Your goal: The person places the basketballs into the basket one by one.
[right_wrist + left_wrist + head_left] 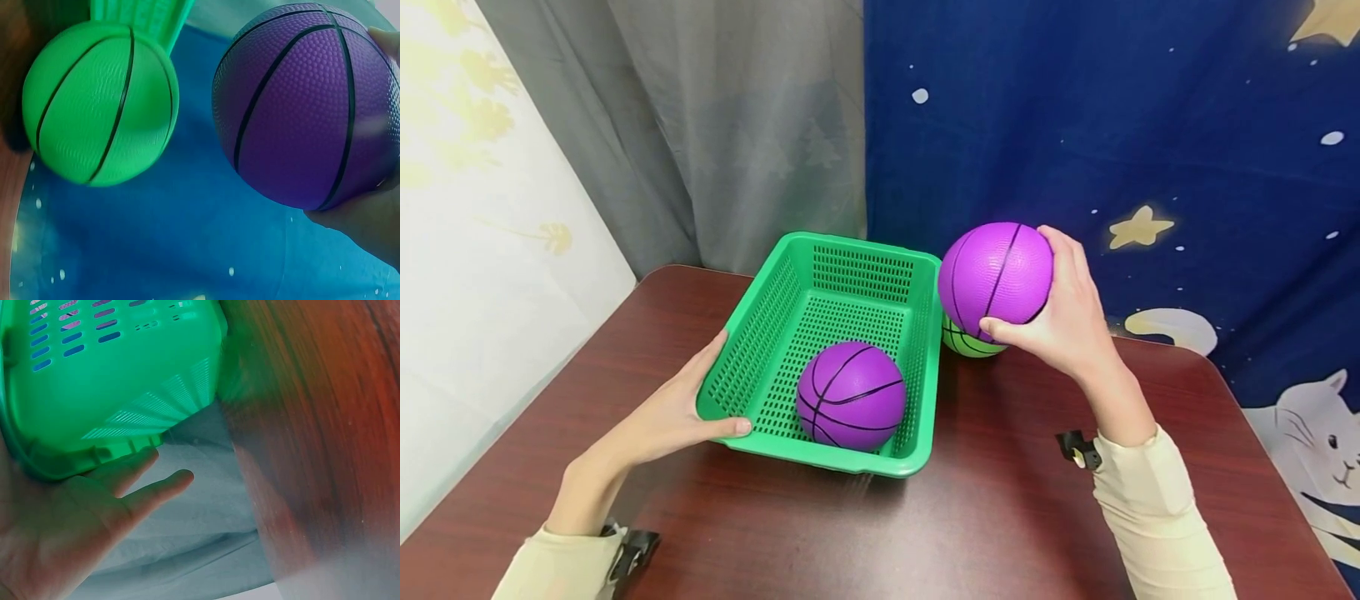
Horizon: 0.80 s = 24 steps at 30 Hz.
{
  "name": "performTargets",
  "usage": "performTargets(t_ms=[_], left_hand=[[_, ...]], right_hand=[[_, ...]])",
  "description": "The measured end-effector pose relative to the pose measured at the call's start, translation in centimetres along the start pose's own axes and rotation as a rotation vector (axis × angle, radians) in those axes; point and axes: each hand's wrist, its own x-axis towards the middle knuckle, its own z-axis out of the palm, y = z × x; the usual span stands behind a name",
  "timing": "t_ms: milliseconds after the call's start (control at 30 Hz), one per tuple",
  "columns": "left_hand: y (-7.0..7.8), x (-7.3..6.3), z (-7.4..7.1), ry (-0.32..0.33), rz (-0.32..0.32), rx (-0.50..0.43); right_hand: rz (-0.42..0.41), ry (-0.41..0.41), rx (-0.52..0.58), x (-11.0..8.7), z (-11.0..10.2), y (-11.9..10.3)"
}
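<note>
My right hand (1071, 312) grips a purple mini basketball (996, 271), thumb at its near lower side and fingers around its right side. It is raised just right of a green plastic basket (842, 458). A second purple mini basketball (850, 400) lies inside the basket, toward the front right corner. My left hand (673, 412) braces the basket's front left corner, its thumb over the front rim. In the left wrist view, straight fingers (159, 490) extend along the outside of the rim. Behind the held ball, a green basketball (100, 103) sits on the table, mostly hidden in the head view.
The dark red-brown wooden table (985, 517) carries the basket and green ball. Along its back edge hang a grey curtain (737, 125) and a blue curtain (1000, 142) with stars and a white cat. A pale cloth (482, 250) hangs at the left.
</note>
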Motion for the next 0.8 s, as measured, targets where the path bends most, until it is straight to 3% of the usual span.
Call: performTargets(t_ms=[600,800], left_hand=[[-0.1,0.1,0.1,-0.005,0.0,0.002],[-0.1,0.1,0.1,0.003,0.01,-0.007]], right_hand=[[-0.035,-0.161,0.114,2.9,5.8,-3.1],[-0.041,-0.216,0.105,3.8,7.7,-3.6]])
